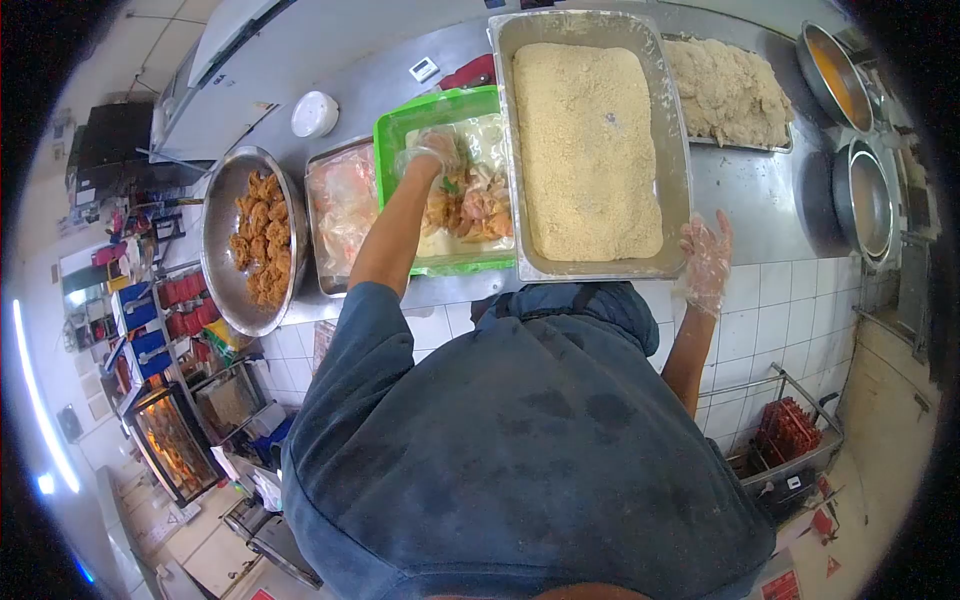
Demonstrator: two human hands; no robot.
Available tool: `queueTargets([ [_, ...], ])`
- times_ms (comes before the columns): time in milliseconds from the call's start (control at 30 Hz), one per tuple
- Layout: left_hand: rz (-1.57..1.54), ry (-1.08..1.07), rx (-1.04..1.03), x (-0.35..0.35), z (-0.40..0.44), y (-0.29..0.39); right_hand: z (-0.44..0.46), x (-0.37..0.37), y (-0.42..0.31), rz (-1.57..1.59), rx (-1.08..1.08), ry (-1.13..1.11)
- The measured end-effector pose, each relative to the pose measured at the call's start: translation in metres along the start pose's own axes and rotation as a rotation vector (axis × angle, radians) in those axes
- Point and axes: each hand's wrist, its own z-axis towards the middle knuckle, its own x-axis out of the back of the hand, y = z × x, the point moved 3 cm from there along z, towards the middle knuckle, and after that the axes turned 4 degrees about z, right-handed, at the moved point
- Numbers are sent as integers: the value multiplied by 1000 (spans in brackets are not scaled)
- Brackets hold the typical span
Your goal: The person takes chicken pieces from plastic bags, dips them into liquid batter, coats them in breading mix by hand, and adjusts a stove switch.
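My left hand (pixel 432 150), in a clear plastic glove, reaches into a bright green tub (pixel 384 160). Raw chicken pieces (pixel 475 208) lie there in whitish liquid, to the right of and below that hand. Its fingers are too unclear to show whether they grip anything. My right hand (pixel 706 262), in a clear glove dusted with flour, is beside the right wall of a deep metal tray (pixel 677 190). Its fingers are apart and hold nothing. Pale breading flour (pixel 585 150) fills much of that tray.
Left of the tub stand a metal pan of plastic-wrapped pinkish contents (pixel 342 195) and a steel bowl (pixel 222 285) with fried chicken (pixel 265 235). A white container (pixel 315 115) and small timer (pixel 424 70) sit behind. Coated pieces (pixel 728 92) and metal bowls (pixel 838 75) are at right.
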Motion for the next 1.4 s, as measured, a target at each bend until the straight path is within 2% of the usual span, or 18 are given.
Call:
queueTargets([
  [33,-47,-60,-5,14,-14,9,0,-1,-1,-18,-4,12],
  [133,-556,214,27,-14,-22,-2,1,-7,-4,-51,-14,32],
  [233,-841,302,181,-20,-43,-4,1,-7,-2,-31,-33,17],
  [333,-198,328,202,-31,-38,-35,2,-7,0,16,-46,-11],
  [433,-587,644,115,-25,-41,-67,5,-10,3,16,-45,-42],
  [533,-666,746,203,-4,-57,-50,6,-11,8,-27,-47,-50],
  [633,-322,449,309,17,-70,6,-1,-19,0,-63,-63,-21],
  [733,-478,560,260,2,-83,22,2,-15,4,-19,-60,-17],
  [767,-522,511,339,-8,-75,11,2,-12,5,-15,-55,-16],
  [867,-390,553,355,-63,-28,-50,1,-6,9,-17,-51,-2],
  [967,-65,449,230,-39,-18,-40,-2,-9,3,-49,-59,-3],
  [1067,-8,410,241,-57,1,-50,-5,-9,-4,-35,-34,4],
  [1200,-4,298,140,-60,8,-51,-6,-5,-10,-39,-7,49],
  [1267,5,185,59,-51,8,-50,-7,-6,-12,-32,6,42],
  [1367,-56,174,38,-20,-24,-41,-7,-7,-12,-56,-5,51],
  [1400,-160,175,13,-14,-29,-41,-6,-8,-11,-72,-13,56],
])
